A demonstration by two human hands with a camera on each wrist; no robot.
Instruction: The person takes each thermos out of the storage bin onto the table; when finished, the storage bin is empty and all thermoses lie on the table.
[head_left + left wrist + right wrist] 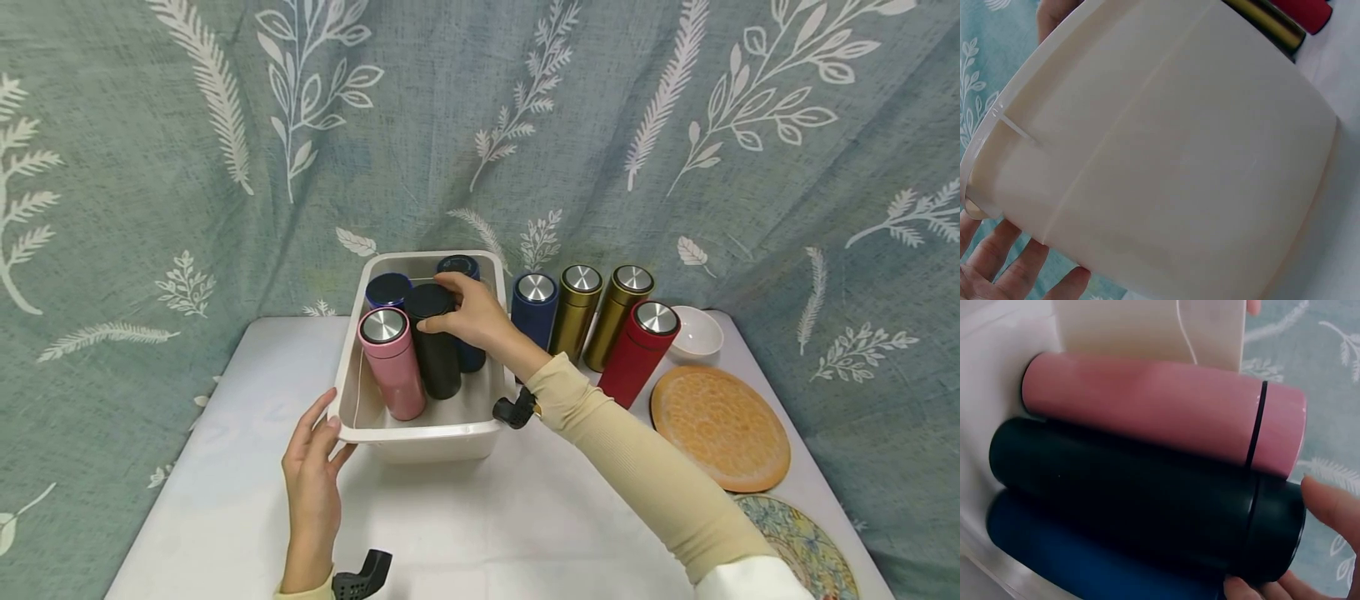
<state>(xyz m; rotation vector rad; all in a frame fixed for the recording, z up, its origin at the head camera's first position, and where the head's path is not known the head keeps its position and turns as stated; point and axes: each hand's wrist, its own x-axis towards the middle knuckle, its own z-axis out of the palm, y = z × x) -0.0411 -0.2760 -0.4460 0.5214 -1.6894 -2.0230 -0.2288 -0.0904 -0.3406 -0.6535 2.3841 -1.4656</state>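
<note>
We note the surroundings first. A white table [465, 517] stands before a grey-green curtain [225, 150] printed with pale leaves. To the right of the cream plastic bin [420, 437] stand four flasks in a close row: a blue flask [535, 310], two gold flasks [575, 310] and a red flask [639, 353], all with brushed metal tops. Behind the red one sits a small white bowl [701, 333]; nearer us lie a round orange mat [720, 427] and, partly cut off by the frame edge, a patterned plate [798, 542].

Inside the bin we count four upright flasks: a pink flask [393, 362] at front left, the black flask [435, 350] just beside it and touching, and two dark blue ones behind. Pink and blue bodies flank the black flask tightly on both sides in the right wrist view.

Our right hand [468, 312] reaches in over the bin's right rim; its fingers [1329, 503] curl round the cap end of the black flask, thumb on the near side, gripping it. Our left hand [311, 467] lies against the bin's front-left corner, with straight, spread fingers [1022, 269] under the rim and thumb at the edge.

The bin wall is smooth, slightly glossy, with rounded corners. The flasks are matte cylinders; the pink one shows a thin black seam ring.
</note>
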